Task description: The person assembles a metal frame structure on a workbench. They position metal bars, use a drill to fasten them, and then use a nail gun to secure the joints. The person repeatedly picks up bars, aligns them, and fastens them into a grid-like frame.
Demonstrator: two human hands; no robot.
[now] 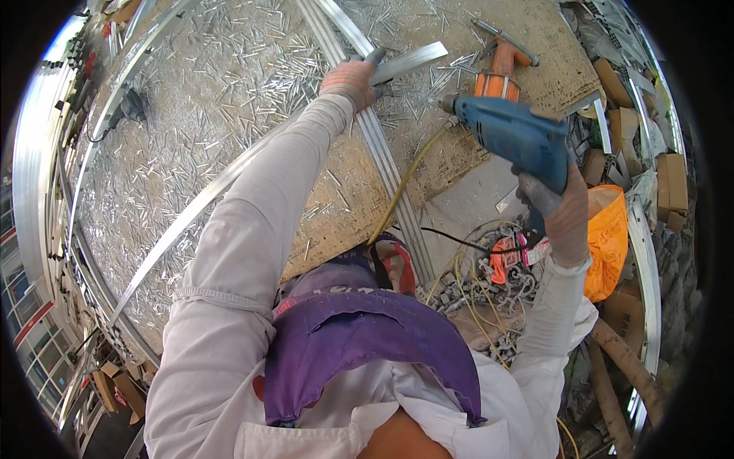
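My left hand [352,83], in a striped work glove, grips a silvery metal profile [410,62] whose end points to the upper right. Long ribbed metal profiles [381,149] cross the board under that hand. My right hand [553,201], gloved too, holds a blue power drill [513,129] by its handle, chuck to the left; a dark cord leads from the handle's lower end. Just beyond the drill lies an orange and grey air-powered fastening tool [502,69], joined to a yellow hose [410,178]. Whether the drill holds a bit cannot be told.
Many short metal pins or rivets [229,86] litter the worn board [321,229]. A second dark power tool [133,106] lies at the left. Metal scraps and cords [504,281], an orange plastic bag [606,246] and cardboard boxes [671,183] lie at the right. A long metal strip [189,215] runs beneath my left arm.
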